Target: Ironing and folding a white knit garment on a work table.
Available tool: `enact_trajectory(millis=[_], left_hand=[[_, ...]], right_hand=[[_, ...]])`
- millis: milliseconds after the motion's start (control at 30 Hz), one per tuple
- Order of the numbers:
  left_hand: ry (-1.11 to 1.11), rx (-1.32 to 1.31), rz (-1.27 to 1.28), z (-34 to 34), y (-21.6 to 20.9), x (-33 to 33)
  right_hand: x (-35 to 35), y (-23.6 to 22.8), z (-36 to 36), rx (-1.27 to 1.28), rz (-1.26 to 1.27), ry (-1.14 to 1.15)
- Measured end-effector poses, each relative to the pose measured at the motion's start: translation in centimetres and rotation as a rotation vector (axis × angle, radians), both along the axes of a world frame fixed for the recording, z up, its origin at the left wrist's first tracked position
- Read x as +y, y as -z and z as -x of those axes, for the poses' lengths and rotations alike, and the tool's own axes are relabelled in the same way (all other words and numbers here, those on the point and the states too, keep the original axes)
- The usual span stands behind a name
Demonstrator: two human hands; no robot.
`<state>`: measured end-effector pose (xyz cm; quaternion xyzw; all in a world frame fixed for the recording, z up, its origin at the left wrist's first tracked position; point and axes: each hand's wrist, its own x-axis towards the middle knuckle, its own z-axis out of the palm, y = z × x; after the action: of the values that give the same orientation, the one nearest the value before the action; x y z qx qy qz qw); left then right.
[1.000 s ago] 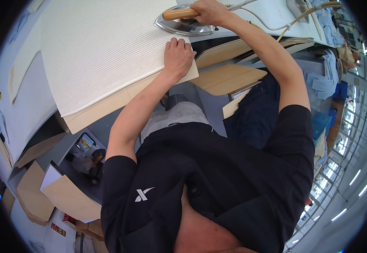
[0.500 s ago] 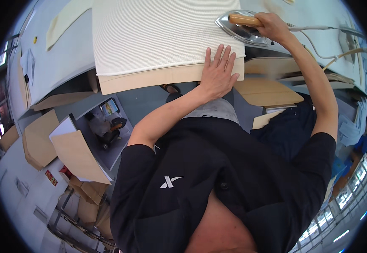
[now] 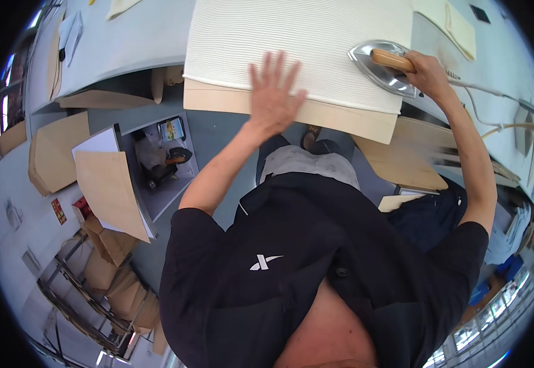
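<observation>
A cream ribbed knit piece (image 3: 304, 37) lies spread over a pale board (image 3: 340, 121) whose front edge juts past the table edge. My right hand (image 3: 428, 73) is wrapped round the wooden handle of a steam iron (image 3: 382, 69); the iron's shiny plate rests at the right side of the knit. Toward the front edge of the fabric, my left hand (image 3: 275, 95) is over the knit with its fingers spread, slightly blurred. Whether its palm presses on the cloth I cannot tell.
The iron's cord and hose (image 3: 484, 92) run off to the right across the pale table (image 3: 120, 46). A folded cream knit piece (image 3: 448, 24) lies at the far right. Below the table are an open drawer (image 3: 178, 165) with small items, cardboard sheets (image 3: 110, 184) and dark clothing (image 3: 429, 214).
My left hand has moved left along the front of the knit. The iron stays near the right edge in my right hand. The whole view has shifted and turned somewhat.
</observation>
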<state>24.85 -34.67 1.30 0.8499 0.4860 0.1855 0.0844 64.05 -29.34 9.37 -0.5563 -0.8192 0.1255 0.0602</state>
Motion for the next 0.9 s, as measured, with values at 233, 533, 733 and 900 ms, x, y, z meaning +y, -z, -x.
enact_trajectory(millis=[233,533,733,900], left_hand=[[-0.558,-0.036,0.109,15.0,2.3,7.7],[-0.476,-0.324,0.262,16.7,-0.2,7.3],[-0.954,-0.701,0.052,23.5,-2.9,0.3],[-1.053,-0.624,0.159,28.2,-1.1,-6.5]], right_hand=[[2.9,-0.1,4.6,0.043,0.007,-0.050],[10.8,0.1,19.2,-0.029,-0.021,-0.263],[15.4,-0.6,36.1,0.005,0.052,-0.484],[14.9,0.1,45.5,-0.038,0.119,-0.801]])
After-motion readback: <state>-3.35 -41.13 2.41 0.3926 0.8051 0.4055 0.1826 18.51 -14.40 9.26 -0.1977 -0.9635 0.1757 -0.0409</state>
